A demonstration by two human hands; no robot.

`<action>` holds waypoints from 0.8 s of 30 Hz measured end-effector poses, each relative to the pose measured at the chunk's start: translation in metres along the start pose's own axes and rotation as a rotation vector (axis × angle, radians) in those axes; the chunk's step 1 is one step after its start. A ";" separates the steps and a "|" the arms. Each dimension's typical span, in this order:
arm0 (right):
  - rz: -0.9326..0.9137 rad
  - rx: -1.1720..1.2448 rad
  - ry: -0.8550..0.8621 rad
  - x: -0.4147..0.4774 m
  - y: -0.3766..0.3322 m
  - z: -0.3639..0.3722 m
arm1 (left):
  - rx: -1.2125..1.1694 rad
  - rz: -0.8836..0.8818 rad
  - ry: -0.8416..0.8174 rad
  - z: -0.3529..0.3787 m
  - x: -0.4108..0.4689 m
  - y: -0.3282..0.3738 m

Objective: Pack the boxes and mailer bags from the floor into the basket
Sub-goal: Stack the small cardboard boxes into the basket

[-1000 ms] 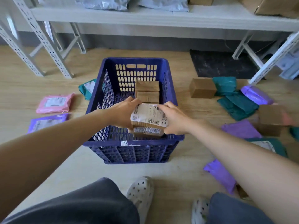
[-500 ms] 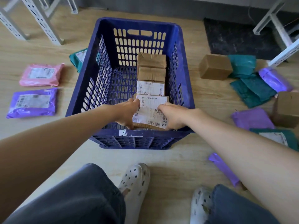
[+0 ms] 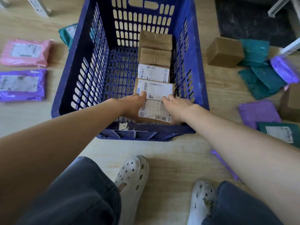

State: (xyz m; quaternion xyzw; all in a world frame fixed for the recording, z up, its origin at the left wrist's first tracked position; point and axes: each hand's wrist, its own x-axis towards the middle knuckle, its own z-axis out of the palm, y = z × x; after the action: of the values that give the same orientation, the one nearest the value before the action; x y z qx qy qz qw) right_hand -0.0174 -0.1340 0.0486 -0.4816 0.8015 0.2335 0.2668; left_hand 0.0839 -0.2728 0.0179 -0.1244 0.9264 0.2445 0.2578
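both my arms reach forward and down into the basket [image 3: 76, 88]. my left hand [image 3: 132, 105] grips the left side of the near box [image 3: 154, 112], thumb on its label; my right hand [image 3: 177, 107] grips the right side, fingers curled down the edge. the box sits between my palms, low against the near wall, at the near end of a row of boxes [image 3: 155, 62] along the right side. the basket stands on a wood floor [image 3: 170, 161]. pink mailer [image 3: 26, 51] and purple mailer [image 3: 21, 85] lie left; a loose box [image 3: 224, 51], teal mailers [image 3: 259, 75] and more purple ones lie right. a dark mat [image 3: 253, 20] lies beyond.
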 end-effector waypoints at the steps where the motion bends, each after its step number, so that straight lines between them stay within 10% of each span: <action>1: 0.006 -0.011 0.000 0.001 0.000 0.001 | -0.011 0.002 -0.007 0.000 0.001 0.000; 17: 0.020 -0.259 0.048 -0.006 0.005 -0.005 | -0.037 -0.040 -0.122 -0.013 -0.009 0.007; 24: 0.063 -0.299 0.359 -0.042 0.022 -0.033 | -0.014 -0.024 -0.003 -0.064 -0.034 0.038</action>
State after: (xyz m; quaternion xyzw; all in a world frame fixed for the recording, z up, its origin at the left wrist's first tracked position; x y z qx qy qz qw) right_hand -0.0275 -0.1183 0.1035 -0.5245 0.8071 0.2685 0.0385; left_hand 0.0719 -0.2702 0.0991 -0.1370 0.9228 0.2479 0.2611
